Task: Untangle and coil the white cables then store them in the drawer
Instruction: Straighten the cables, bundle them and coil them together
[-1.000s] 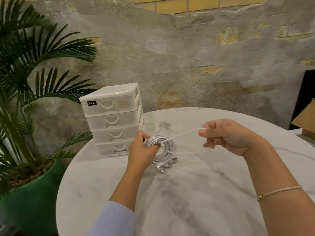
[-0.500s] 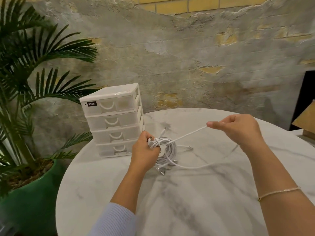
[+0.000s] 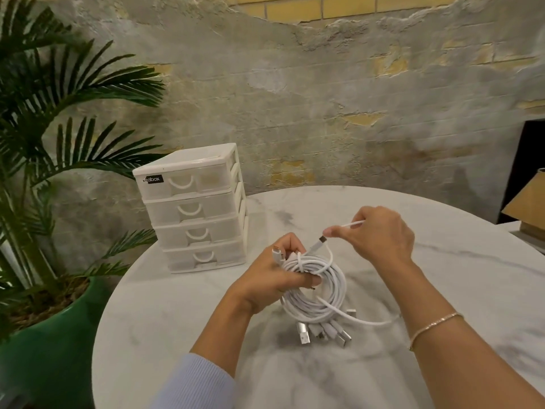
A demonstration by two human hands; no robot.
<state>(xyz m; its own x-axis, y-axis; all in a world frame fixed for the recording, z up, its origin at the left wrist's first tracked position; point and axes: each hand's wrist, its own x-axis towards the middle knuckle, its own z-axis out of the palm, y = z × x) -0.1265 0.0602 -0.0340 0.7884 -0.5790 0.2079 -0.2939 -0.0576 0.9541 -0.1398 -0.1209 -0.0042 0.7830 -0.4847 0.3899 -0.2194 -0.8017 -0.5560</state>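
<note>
My left hand [image 3: 272, 276] grips a coil of white cables [image 3: 320, 293] above the marble table [image 3: 165, 326]. Several metal plugs hang from the bottom of the coil near the tabletop. My right hand [image 3: 380, 234] pinches a loose white strand just above and to the right of the coil; the strand runs through my fingers and loops down under my wrist. A white drawer unit [image 3: 194, 208] with several shut drawers stands on the table's far left, behind my left hand.
A palm in a green pot [image 3: 38, 346] stands left of the table. A rough plaster wall runs behind. A brown cardboard box [image 3: 528, 208] and a dark panel sit at the far right, beyond the table's edge.
My right hand has come back in toward the coil, bringing the loose strand with it. The slack that lay out on the table is now drawn in close. My left hand keeps its grip.
</note>
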